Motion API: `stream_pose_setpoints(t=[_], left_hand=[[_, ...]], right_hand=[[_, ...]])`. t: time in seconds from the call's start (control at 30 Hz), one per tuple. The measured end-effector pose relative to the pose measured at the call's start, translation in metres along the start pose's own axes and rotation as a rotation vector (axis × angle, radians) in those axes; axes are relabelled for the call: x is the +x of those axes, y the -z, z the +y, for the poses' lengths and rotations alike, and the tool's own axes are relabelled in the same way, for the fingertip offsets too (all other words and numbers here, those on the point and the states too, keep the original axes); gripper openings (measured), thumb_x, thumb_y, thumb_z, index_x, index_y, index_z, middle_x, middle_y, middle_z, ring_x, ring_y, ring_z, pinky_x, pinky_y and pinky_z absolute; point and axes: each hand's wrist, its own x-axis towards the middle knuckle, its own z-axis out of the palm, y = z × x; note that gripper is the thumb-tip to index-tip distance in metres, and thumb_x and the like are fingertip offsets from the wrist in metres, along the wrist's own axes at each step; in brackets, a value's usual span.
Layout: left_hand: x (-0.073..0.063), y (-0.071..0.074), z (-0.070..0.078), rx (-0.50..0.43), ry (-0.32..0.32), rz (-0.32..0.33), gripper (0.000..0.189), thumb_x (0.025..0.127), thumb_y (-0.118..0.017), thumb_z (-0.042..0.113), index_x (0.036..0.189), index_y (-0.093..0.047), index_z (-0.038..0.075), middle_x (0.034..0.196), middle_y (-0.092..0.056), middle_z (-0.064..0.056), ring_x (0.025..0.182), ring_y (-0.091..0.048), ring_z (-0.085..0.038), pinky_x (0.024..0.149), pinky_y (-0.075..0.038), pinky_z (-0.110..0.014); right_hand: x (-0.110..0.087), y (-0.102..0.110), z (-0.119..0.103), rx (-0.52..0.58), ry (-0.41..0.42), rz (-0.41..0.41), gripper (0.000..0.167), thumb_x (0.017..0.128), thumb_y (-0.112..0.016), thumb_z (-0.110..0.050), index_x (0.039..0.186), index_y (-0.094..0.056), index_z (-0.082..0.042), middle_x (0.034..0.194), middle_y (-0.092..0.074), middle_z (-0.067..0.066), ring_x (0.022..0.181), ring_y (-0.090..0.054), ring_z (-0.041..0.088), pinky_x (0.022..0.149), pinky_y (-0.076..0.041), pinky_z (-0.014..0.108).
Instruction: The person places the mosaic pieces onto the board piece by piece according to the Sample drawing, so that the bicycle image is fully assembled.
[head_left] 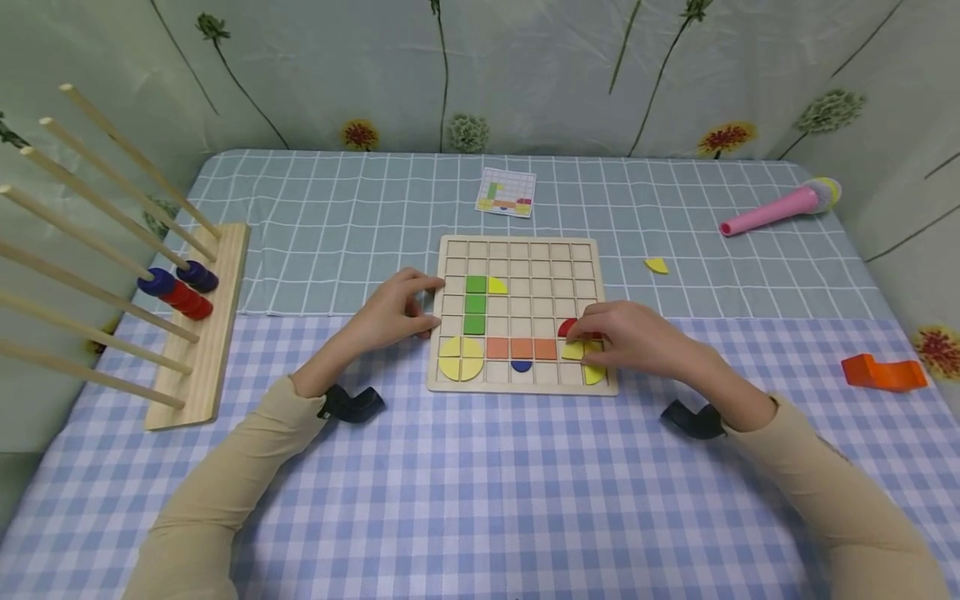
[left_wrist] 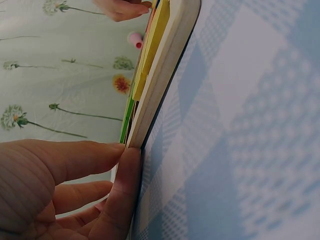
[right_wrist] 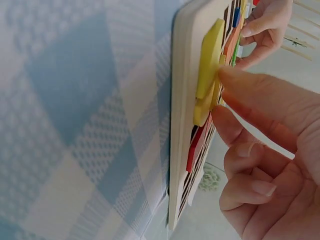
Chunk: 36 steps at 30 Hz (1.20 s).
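A square wooden grid board [head_left: 551, 289] lies in front of me. My left hand [head_left: 388, 315] holds its left edge with thumb and fingertips. Over the lower right corner, my right hand [head_left: 633, 335] pinches a yellow quarter-circle piece [right_wrist: 216, 91] between thumb and index finger, the other fingers loosely curled. Beside it are another yellow quarter-circle [head_left: 595, 375] and red pieces [head_left: 567, 327], partly hidden by the hand. The board also bears a green column [head_left: 475, 305], a lone yellow quarter [head_left: 497, 286], a yellow circle of quarters [head_left: 461, 358], an orange row [head_left: 522, 348] and a blue half-circle [head_left: 521, 366].
A pattern card [head_left: 507, 192] lies behind the board. One loose yellow quarter [head_left: 656, 265] rests to its right, with a pink toy microphone [head_left: 780, 207] and an orange block [head_left: 885, 372] farther right. At left stands a wooden peg rack [head_left: 202, 367] with red and blue beads.
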Motion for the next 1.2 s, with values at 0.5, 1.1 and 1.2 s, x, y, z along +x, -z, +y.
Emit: stream_pose_setpoints(t=[0.5, 1.1, 1.2], left_hand=[[0.001, 0.0, 0.0, -0.006, 0.0, 0.001, 0.058, 0.084, -0.069, 0.012, 0.137, -0.046, 0.003, 0.121, -0.049, -0.013, 0.068, -0.056, -0.015, 0.062, -0.046, -0.023], [0.001, 0.0, -0.002, -0.004, 0.009, 0.002, 0.058, 0.084, -0.069, 0.012, 0.137, -0.046, 0.003, 0.123, -0.049, -0.013, 0.069, -0.056, -0.015, 0.062, -0.046, -0.023], [0.001, 0.0, -0.002, -0.012, 0.012, -0.001, 0.058, 0.084, -0.069, 0.011, 0.137, -0.046, 0.003, 0.123, -0.048, -0.013, 0.068, -0.057, -0.015, 0.061, -0.046, -0.022]], right_hand=[[0.001, -0.004, -0.003, -0.032, 0.059, 0.03, 0.016, 0.078, -0.069, -0.009, 0.093, -0.073, -0.011, 0.088, -0.062, 0.0, 0.074, -0.051, 0.011, 0.067, -0.045, 0.027], [-0.021, -0.004, 0.013, 0.081, -0.007, 0.061, 0.017, 0.082, -0.066, -0.004, 0.096, -0.072, -0.011, 0.087, -0.066, 0.0, 0.063, -0.043, 0.006, 0.059, -0.04, 0.018], [-0.021, -0.005, 0.012, 0.086, -0.005, 0.066, 0.017, 0.082, -0.066, -0.004, 0.097, -0.072, -0.01, 0.09, -0.068, 0.001, 0.064, -0.045, 0.006, 0.06, -0.041, 0.018]])
